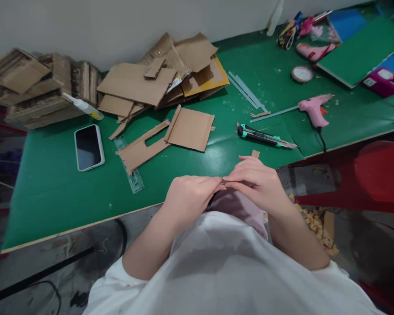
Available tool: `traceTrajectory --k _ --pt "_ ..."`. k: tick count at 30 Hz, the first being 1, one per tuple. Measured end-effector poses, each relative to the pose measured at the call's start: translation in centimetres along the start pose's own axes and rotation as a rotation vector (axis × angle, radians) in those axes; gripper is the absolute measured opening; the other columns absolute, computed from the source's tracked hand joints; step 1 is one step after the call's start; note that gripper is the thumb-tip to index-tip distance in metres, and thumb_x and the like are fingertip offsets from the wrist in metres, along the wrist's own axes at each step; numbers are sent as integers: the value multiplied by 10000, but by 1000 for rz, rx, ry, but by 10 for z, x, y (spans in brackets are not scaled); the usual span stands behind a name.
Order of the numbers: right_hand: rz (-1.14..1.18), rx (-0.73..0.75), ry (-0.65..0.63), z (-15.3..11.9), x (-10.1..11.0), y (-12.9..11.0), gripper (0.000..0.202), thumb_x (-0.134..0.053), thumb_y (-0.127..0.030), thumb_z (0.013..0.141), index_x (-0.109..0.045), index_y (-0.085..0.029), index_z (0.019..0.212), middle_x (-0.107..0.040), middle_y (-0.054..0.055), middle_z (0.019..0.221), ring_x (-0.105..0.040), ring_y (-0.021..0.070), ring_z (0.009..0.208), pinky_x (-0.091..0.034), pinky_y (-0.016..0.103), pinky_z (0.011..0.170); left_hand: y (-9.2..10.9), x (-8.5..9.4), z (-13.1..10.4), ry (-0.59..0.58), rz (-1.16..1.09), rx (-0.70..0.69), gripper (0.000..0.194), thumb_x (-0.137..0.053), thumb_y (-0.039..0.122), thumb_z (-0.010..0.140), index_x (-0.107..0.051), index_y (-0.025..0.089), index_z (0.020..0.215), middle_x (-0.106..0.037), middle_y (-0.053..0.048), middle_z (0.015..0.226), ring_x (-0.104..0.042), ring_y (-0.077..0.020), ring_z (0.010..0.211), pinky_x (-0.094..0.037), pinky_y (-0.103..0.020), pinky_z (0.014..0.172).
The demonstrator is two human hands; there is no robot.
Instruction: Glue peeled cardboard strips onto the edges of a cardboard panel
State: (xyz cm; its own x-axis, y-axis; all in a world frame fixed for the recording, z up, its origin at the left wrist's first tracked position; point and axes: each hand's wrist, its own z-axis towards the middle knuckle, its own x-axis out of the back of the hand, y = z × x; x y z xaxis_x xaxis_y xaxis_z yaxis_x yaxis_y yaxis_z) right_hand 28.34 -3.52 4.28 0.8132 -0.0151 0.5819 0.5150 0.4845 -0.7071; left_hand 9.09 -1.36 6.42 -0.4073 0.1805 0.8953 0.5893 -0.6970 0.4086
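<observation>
My left hand (pixel 192 194) and my right hand (pixel 258 181) meet at the fingertips over the front edge of the green table (pixel 62 197). Both pinch a thin strip of cardboard, mostly covered by the fingers; a small brown end (pixel 255 154) shows beyond my right hand. Just past the hands lies a square cardboard piece (pixel 192 130). To its left, a cardboard piece with a cut-out (pixel 139 155) rests across a clear ruler (pixel 136 183). A teal and black utility knife (pixel 262 136), blade out, lies beyond my right hand.
Stacked cardboard (pixel 52 83) and loose cardboard sheets (pixel 134 83) line the wall. A phone (pixel 89 148) lies left. Right are a pink glue gun (pixel 315 109), glue sticks (pixel 248 91), tape (pixel 301 74) and a green board (pixel 364 52). A red stool (pixel 377 175) stands beside the table.
</observation>
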Motion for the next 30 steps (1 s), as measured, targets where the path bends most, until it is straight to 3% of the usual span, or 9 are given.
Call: traceTrajectory --k 5,10,14,16,19,23,26,30 --pt "38 -62 -26 2 -2 2 49 -615 -211 765 -659 -222 784 -674 -24 734 -608 113 718 -374 369 934 -5 -4 0 -16 2 3 222 -424 317 885 -619 211 864 -669 23 730 -600 -109 634 -336 -218 534" --pt "148 -383 77 -2 -4 5 61 -676 -266 696 -665 -219 732 -678 -16 729 -617 130 727 -471 257 721 -11 -13 1 -102 -162 114 265 -396 335 895 -632 215 912 -675 2 792 -612 -110 702 -373 -201 597" --pt "173 -471 140 -4 -8 11 70 -693 -282 668 -668 -216 667 -674 -14 691 -617 139 724 -465 244 673 -15 -21 5 -140 -280 194 279 -393 323 893 -642 201 859 -664 -10 770 -596 -117 710 -378 -206 624" --pt "216 -517 124 -4 -10 17 81 -696 -288 659 -670 -212 652 -674 -11 685 -616 140 714 -464 247 669 -17 -28 7 -170 -431 262 288 -403 313 886 -637 187 778 -641 3 678 -573 -100 630 -377 -199 601" --pt "397 -622 129 -2 -12 28 122 -675 -291 674 -681 -215 768 -675 -12 693 -610 123 663 -470 240 635 -16 -45 9 -226 -850 480 329 -416 370 865 -611 152 713 -591 10 567 -501 -72 454 -364 -182 478" --pt "556 -675 197 -2 -15 39 273 -668 -293 675 -655 -230 941 -664 -19 692 -601 110 645 -475 241 637 -8 -65 11 -188 -1334 757 345 -477 443 814 -595 122 861 -643 -51 724 -557 -94 473 -392 -185 423" --pt "495 -661 223 -2 -18 40 233 -652 -279 695 -655 -228 922 -652 -18 689 -593 106 644 -464 236 621 -3 -69 11 -196 -1491 806 363 -490 452 807 -601 117 892 -648 -70 744 -589 -116 517 -448 -216 493" --pt "402 -627 224 2 -21 40 196 -627 -268 715 -652 -214 902 -623 -21 642 -565 104 598 -442 238 575 -5 -67 10 -320 -1657 772 336 -554 388 787 -596 128 996 -646 -79 780 -615 -139 625 -477 -244 587"
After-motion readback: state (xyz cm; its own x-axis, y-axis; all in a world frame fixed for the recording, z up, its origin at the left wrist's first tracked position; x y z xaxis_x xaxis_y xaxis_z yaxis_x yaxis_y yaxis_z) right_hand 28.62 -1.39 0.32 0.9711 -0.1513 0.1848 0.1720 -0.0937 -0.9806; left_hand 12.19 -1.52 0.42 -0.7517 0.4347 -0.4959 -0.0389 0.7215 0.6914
